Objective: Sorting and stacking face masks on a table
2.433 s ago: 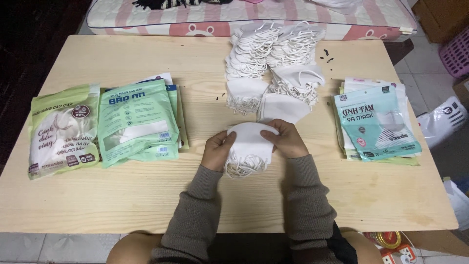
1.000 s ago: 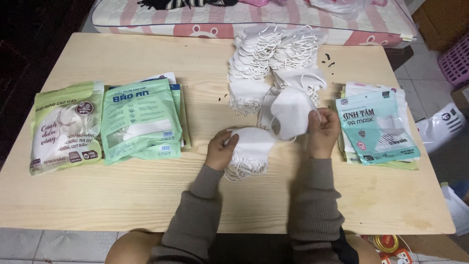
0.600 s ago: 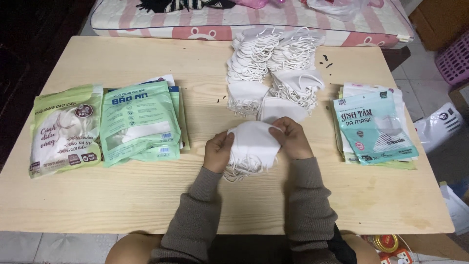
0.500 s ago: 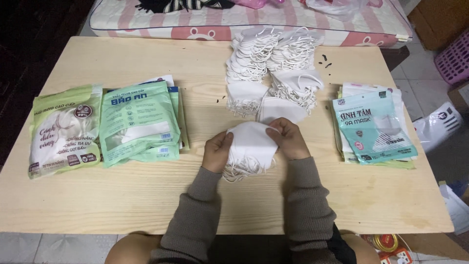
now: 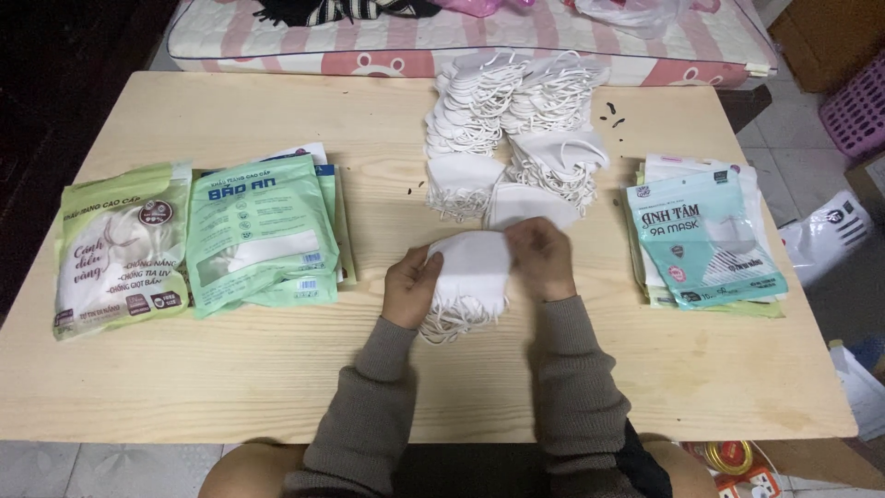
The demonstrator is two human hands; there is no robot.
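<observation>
Both hands, left hand point(image 5: 410, 286) and right hand point(image 5: 542, 258), pinch a soft white mask stack point(image 5: 467, 281) mid-desk point(image 5: 277, 387); bare wood lies toward the near edge.

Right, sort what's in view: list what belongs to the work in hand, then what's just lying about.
In hand: left hand, right hand, small mask stack, loose mask pile, green packets, teal packets.
Lying about: mattress, purple basket, white bag.

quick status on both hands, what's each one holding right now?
Left hand: closed on the left edge of the small stack of white face masks.
Right hand: closed on the stack's right edge, grip at the top mask.
</observation>
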